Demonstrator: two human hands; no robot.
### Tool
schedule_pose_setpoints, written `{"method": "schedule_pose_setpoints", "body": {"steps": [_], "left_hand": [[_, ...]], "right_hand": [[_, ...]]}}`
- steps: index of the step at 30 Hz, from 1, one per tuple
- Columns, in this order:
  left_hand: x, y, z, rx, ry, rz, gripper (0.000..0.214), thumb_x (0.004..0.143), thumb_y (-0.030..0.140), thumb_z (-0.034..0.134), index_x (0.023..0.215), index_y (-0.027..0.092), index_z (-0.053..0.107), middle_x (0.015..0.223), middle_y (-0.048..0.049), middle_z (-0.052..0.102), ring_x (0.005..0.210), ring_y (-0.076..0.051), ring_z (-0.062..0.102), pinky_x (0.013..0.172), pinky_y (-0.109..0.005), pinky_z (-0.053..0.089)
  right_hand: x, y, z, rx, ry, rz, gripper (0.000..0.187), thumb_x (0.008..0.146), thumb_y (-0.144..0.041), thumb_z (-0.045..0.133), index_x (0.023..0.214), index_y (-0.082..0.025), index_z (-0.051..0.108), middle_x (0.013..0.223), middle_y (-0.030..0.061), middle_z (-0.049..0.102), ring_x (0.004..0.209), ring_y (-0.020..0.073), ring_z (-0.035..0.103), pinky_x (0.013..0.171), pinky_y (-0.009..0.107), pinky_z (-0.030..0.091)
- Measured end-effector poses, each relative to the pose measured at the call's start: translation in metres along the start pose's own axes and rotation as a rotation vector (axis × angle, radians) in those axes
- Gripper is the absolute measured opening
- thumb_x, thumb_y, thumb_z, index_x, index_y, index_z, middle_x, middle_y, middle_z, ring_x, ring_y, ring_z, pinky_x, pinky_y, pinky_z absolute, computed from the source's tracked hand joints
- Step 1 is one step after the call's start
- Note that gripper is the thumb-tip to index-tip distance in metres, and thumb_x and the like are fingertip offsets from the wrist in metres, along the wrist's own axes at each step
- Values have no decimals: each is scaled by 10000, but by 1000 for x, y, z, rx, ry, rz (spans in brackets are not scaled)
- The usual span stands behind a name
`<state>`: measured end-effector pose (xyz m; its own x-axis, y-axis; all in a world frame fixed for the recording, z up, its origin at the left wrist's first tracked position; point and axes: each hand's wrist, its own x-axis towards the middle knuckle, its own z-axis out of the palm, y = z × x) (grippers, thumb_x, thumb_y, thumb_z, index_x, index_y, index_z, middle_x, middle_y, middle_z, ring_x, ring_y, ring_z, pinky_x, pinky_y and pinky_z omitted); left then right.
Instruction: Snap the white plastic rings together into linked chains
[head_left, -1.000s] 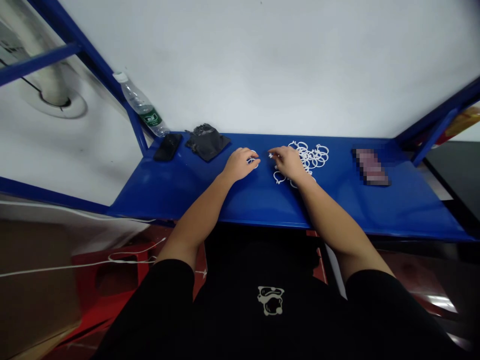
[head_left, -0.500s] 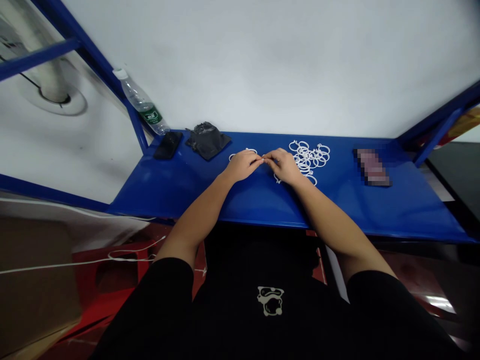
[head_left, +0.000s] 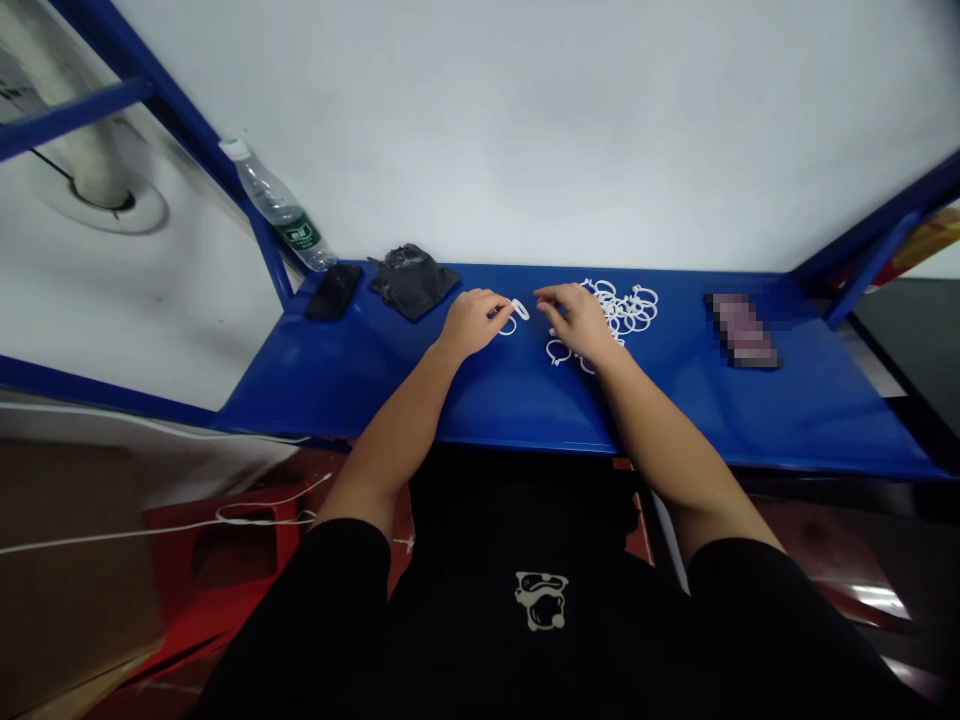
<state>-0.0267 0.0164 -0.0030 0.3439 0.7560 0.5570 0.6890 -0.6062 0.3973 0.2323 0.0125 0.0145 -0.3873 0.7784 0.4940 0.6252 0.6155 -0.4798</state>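
Blue shelf [head_left: 517, 405]: white rings [head_left: 613, 312], dark bag [head_left: 415, 283], bottle [head_left: 281, 212]

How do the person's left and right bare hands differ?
The bare left hand pinches at least one white plastic ring; the bare right hand has thumb and forefinger parted, none visible between. The left hand is nearer the dark crumpled plastic bag; the right hand is by the heap of white rings. Both are over the blue metal shelf.

blue shelf [head_left: 517, 400] | white rings [head_left: 613, 310] | black bag [head_left: 416, 284] | dark phone [head_left: 334, 292] | clear bottle [head_left: 279, 212] | pixelated pinkish object [head_left: 744, 330]
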Motion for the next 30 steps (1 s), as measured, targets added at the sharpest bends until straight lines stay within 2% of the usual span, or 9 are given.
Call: {"method": "schedule_pose_setpoints", "body": {"steps": [3,7,10,14,18,23,30], "left_hand": [[0,-11,1,24,44,-78,220,1087,283,703,903,234,811,879,-57,783,866,-231,696,866,-392,528],[-1,-20,5,76,70,-178,144,1024,220,744,897,234,812,971,-72,811,901,-246,692,896,-413,544],[-2,-20,8,101,103,-234,99,990,183,762,951,242,831,1094,-89,822,997,-275,703,958,-447,563],[-2,-15,7,78,106,-227,82,1028,221,760,1043,251,836,1167,-97,808,1088,-292,704,1038,-472,571],[0,-7,6,54,64,-203,87,1068,256,748,1082,242,832,1162,-96,804,1113,-287,719,1069,-465,571],[-1,4,7,-14,-39,-141,103,1075,241,746,1107,242,843,1146,-82,823,1097,-271,739,1040,-440,584],[-2,15,10,-67,-138,41,148,1102,309,717,1061,257,849,1019,-55,823,1019,-255,756,998,-428,587]], "right_hand": [[2,21,-16,-100,-10,61,309,1042,-235,618,1244,-271,849,1140,98,865,1074,338,776,1041,580,587],[1,41,-31,-168,-173,98,359,939,-161,627,1182,-260,873,1095,84,873,1019,319,790,979,556,613],[0,40,-34,-151,-236,95,358,925,-203,670,1210,-257,879,1108,91,871,1014,316,789,968,552,614],[0,30,-29,-221,-350,92,265,925,-305,770,1154,-272,900,1077,99,860,1035,336,778,956,559,586],[-1,27,-24,-330,-426,60,191,976,-299,726,1045,-276,903,1092,106,856,1068,346,758,961,558,537],[0,22,-19,-304,-334,40,224,1029,-294,664,1052,-279,887,1090,111,843,1068,345,722,989,556,489],[-2,-11,3,-34,-121,-41,278,1120,-366,586,1122,-279,849,1099,102,832,1057,326,699,1021,523,485]]}}
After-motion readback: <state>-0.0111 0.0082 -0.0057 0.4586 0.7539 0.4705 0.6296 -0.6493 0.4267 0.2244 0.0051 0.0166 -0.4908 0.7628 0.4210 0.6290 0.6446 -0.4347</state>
